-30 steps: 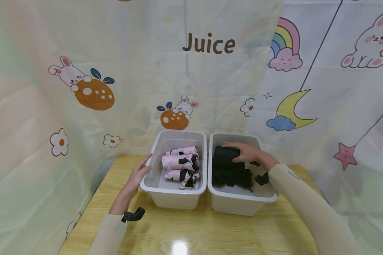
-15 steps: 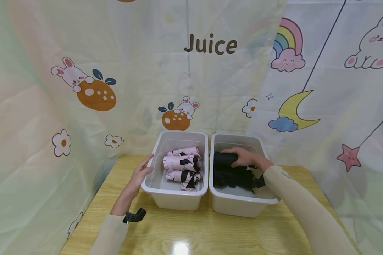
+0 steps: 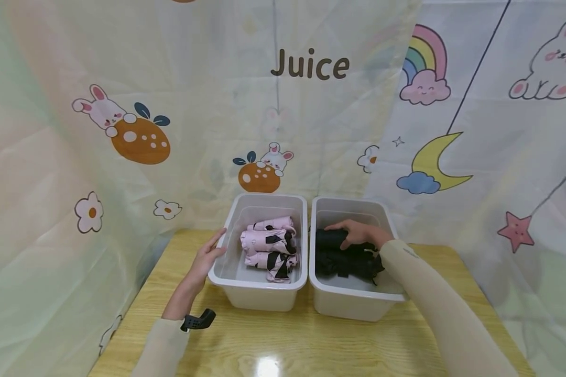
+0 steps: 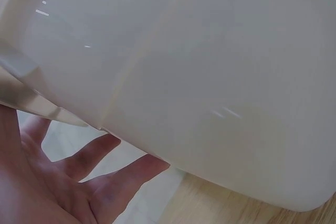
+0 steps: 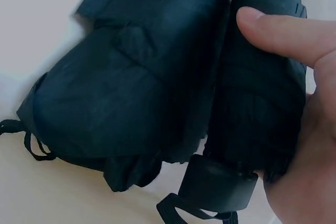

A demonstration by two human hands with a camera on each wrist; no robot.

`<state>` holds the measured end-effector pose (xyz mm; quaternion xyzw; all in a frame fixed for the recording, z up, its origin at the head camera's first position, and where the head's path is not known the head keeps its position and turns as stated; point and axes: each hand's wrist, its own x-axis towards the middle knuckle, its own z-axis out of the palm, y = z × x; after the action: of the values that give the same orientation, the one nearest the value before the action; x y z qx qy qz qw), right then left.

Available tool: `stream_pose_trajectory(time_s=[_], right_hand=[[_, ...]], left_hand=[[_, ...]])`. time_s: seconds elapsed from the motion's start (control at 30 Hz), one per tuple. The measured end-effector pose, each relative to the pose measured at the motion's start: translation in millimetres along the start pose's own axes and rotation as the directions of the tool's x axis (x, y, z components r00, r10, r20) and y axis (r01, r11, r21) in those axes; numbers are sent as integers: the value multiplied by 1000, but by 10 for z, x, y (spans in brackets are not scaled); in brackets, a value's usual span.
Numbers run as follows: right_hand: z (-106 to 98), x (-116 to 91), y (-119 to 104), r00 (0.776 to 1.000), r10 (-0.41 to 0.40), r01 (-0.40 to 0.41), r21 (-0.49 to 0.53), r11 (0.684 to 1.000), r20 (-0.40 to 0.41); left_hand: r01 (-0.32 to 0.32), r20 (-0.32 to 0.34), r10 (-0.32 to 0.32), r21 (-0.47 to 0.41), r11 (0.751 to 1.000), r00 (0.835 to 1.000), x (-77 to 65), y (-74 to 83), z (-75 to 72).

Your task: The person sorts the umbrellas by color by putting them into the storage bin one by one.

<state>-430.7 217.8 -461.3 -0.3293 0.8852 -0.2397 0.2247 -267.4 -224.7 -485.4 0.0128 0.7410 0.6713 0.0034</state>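
Observation:
My right hand point(image 3: 358, 233) is inside the right-hand bin and grips a black folded umbrella point(image 5: 262, 93). In the right wrist view my thumb lies across the umbrella and the palm is along its other side; most fingers are hidden. Right beside it lies another black folded umbrella point(image 5: 131, 82), its strap and cord loose. On the left, my left hand point(image 3: 205, 262) touches the outer side of the left-hand bin point(image 3: 259, 296). Its fingers look fairly straight in the left wrist view, with the tips at the pale plastic wall point(image 4: 210, 77).
Several pink and black folded umbrellas point(image 3: 266, 241) lie in the left-hand bin. The right-hand bin point(image 3: 344, 309) stands close beside it on a wooden table point(image 3: 217, 345). A printed curtain point(image 3: 203, 104) hangs behind and at both sides.
My right hand has shifted the gripped black umbrella toward the near side of its bin, down against the other black one. The left hand stays at the left-hand bin.

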Motion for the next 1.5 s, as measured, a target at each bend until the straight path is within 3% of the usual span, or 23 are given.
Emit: stream_pose_trajectory(time_s=[0.43, 0.93, 1.13, 1.3, 1.5], right_hand=[[93, 120, 148, 996, 90, -88, 74, 993, -18], [36, 70, 145, 996, 67, -64, 40, 997, -65], [-64, -74, 46, 991, 35, -27, 63, 998, -127], [-158, -256, -53, 983, 84, -59, 156, 986, -161], [-483, -554, -184, 961, 94, -19, 277, 961, -261]], left_hand=[[1, -20, -1, 10, 1000, 1000, 10, -19, 25], [-1, -9, 1, 16, 1000, 1000, 10, 4, 22], [-8, -17, 9, 31, 999, 1000, 8, 16, 11], [21, -10, -20, 38, 999, 1000, -78, -16, 6], [23, -9, -23, 14, 1000, 1000, -67, 27, 35]])
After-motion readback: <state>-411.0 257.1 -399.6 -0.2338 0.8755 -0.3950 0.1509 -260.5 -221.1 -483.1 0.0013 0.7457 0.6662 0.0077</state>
